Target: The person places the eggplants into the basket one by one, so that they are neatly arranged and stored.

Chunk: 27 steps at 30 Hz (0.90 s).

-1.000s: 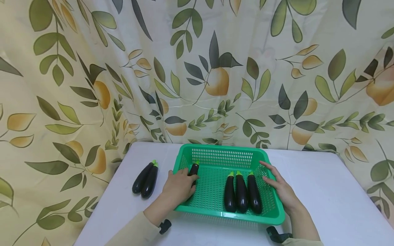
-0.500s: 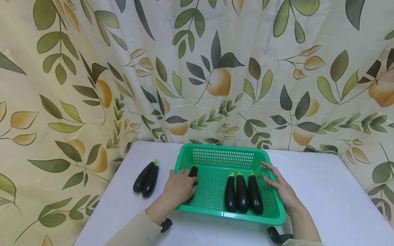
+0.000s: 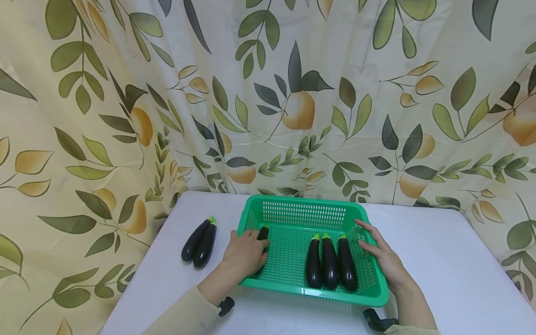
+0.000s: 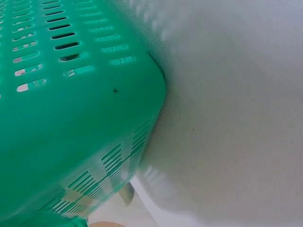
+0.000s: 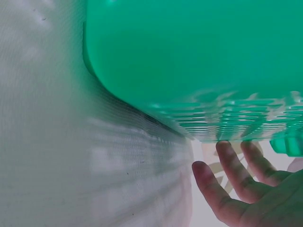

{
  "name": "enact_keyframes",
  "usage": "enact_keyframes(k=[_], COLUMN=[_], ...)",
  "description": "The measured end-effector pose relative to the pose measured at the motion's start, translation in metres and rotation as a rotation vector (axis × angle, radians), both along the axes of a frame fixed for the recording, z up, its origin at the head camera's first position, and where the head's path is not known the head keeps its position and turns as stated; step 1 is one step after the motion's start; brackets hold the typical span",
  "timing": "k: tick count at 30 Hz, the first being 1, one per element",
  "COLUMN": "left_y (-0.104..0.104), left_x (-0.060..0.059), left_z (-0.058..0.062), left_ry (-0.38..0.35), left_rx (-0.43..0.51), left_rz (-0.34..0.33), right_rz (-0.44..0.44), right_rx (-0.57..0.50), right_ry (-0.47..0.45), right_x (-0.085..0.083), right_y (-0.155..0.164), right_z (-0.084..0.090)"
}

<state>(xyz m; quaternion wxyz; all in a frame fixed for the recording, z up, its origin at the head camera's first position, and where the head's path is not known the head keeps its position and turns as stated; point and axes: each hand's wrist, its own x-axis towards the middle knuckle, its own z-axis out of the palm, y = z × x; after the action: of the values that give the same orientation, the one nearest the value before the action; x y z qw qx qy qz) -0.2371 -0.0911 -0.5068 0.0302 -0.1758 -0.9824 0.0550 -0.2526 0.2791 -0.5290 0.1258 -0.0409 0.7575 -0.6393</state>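
Observation:
In the head view, my left hand (image 3: 244,253) reaches over the left rim of a green plastic basket (image 3: 289,291). It grips a dark purple eggplant (image 3: 263,233) lying inside by the left wall; the palm hides most of it. My right hand (image 3: 387,260) is at the basket's right rim, with thumb and forefinger over the edge. In the right wrist view, the other fingers (image 5: 232,163) stretch loosely along the outside of the slotted wall. Three eggplants (image 3: 330,265) lie side by side in the basket's right half, green stem ends pointing away.
Two more eggplants (image 3: 200,244) lie together on the white tabletop (image 3: 435,246), left of the basket. A curtain (image 3: 268,93) printed with leaves and fruit hangs behind the table. The left wrist view shows the basket's outer corner (image 4: 118,94) close up.
Since a second ago, the eggplant in my left hand has shifted slightly down and nearer inside the basket. The head view has moved a little. Both hands otherwise keep their places.

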Motion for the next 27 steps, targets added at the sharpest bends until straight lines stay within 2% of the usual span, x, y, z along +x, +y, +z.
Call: enact_keyframes(k=[11, 27], left_y=[-0.0004, -0.0025], left_x=[0.0001, 0.0004], left_z=[0.0008, 0.0007], left_ry=[-0.037, -0.006], left_rx=[0.042, 0.121], left_rz=[0.016, -0.007], right_rz=[0.003, -0.004], right_rx=[0.014, 0.008], right_ry=[-0.011, -0.002], right_x=[-0.0002, -0.0001], right_y=[0.0011, 0.0006], right_z=[0.0024, 0.0033])
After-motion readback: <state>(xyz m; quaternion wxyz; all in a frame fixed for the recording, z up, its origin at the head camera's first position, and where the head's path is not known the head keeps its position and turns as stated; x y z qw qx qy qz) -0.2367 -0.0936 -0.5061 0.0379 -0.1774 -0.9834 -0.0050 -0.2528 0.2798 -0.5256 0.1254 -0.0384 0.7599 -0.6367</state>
